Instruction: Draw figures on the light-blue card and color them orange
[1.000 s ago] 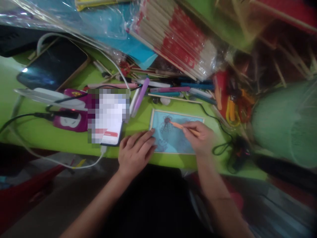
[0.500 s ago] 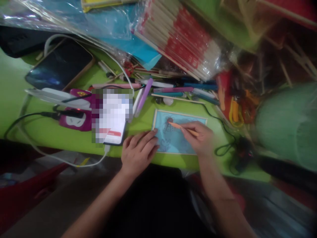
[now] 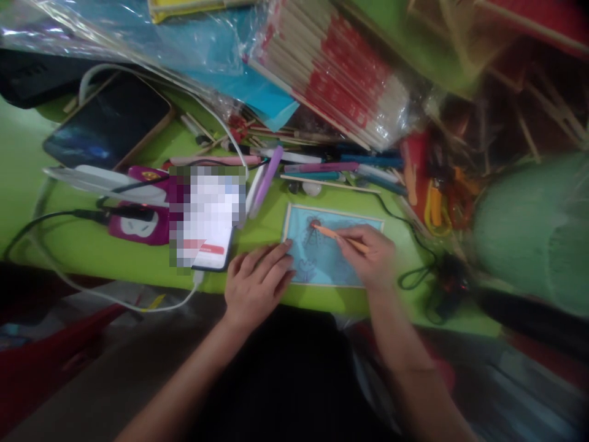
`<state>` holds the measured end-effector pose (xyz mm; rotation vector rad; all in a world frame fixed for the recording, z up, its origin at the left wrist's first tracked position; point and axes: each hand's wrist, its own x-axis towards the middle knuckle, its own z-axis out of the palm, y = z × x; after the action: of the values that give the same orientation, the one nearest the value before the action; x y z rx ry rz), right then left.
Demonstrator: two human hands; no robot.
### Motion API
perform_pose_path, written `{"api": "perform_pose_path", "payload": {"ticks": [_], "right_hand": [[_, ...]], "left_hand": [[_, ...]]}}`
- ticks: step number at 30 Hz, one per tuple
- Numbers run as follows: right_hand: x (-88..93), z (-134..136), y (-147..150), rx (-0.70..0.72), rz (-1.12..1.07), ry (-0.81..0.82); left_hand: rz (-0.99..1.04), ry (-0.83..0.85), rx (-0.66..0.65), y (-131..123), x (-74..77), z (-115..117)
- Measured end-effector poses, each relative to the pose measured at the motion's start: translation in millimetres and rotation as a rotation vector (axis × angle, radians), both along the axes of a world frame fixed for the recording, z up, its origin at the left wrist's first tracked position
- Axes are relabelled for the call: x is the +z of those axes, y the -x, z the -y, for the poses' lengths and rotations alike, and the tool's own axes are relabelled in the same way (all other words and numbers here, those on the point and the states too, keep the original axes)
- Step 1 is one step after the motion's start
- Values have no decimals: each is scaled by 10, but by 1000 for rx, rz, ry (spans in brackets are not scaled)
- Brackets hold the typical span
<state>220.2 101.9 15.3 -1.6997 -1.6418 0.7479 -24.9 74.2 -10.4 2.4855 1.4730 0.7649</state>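
Note:
On the green table lies a light blue sheet [image 3: 322, 258] with narrow pale strips along its edges and dark line drawings on it. My right hand [image 3: 373, 255] pinches an orange colouring pencil [image 3: 338, 235], its tip at a small reddish-brown round figure [image 3: 315, 223] in the sheet's upper left part. Flat beside the sheet rests my left hand [image 3: 260, 279], fingers stretched out, fingertips on its left edge. The right hand covers the lower right part of the sheet.
Left of my left hand are a lit phone [image 3: 211, 221] on a cable and a purple power strip [image 3: 138, 224]. Pens and markers [image 3: 322, 167] lie behind the sheet, with a bag of wooden sticks [image 3: 340, 73] beyond. A green round container [image 3: 529, 233] stands at right.
Both hands keep nearly the same place. The pencil tip stays at the reddish-brown figure, with hardly any visible shift.

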Motion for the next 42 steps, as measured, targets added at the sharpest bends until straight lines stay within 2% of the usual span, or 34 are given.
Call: {"api": "perform_pose_path", "payload": {"ticks": [7,12,34,42], "right_hand": [[0,5,14,-58,-6,-7],[16,-4,18,-10,9,-16],[-18,15,11,-84,-28,-18],[26,-8,16,-13,-23,-24]], "left_hand": [[-4,-8,-1,-3,10,-15],[-3,-16,1,-10,14,-15],[-6,-12,1,-8,11,-13],[-8,-12,0,-4,3,-9]]}}
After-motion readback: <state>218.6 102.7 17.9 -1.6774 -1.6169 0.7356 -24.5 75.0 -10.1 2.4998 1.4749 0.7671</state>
